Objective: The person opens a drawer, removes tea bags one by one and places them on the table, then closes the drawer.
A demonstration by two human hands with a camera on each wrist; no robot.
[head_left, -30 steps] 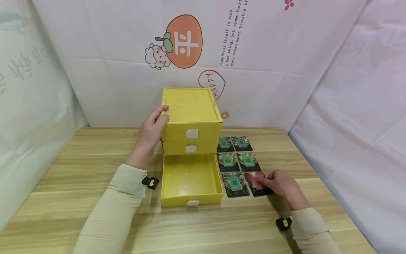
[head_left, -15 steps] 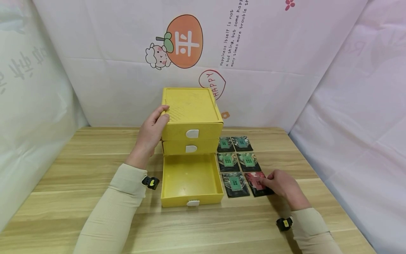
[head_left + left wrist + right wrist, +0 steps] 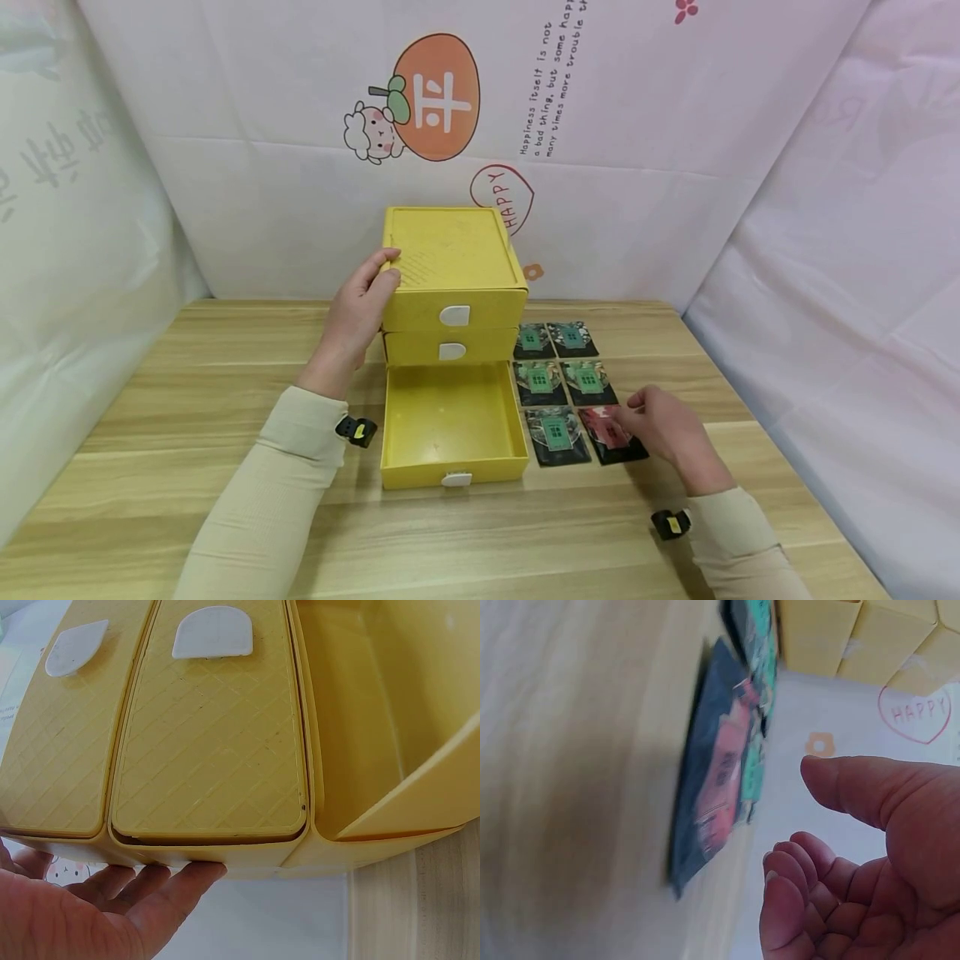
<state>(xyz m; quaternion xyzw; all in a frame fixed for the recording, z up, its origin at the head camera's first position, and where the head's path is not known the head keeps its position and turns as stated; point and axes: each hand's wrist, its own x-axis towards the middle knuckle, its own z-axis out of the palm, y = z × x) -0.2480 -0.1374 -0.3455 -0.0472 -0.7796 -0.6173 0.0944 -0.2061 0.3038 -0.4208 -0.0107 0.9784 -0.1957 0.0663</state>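
A yellow three-drawer box stands on the table with its bottom drawer pulled out and the two upper ones closed. My left hand rests against the box's left side and top edge; in the left wrist view its fingers lie nearly straight along the wall. A flat red-and-black packet lies to the right. Just above its right side is my right hand. The right wrist view shows a gap between the thumb and fingers and the red packet, with nothing held.
Several green-and-black packets lie in two columns right of the box, among them a near-left packet and a far-right packet. A printed white cloth hangs behind the wooden table.
My right hand has lifted slightly off the red packet, which its fingers were touching before. The packet lies where it was. My left hand and the box have not moved.
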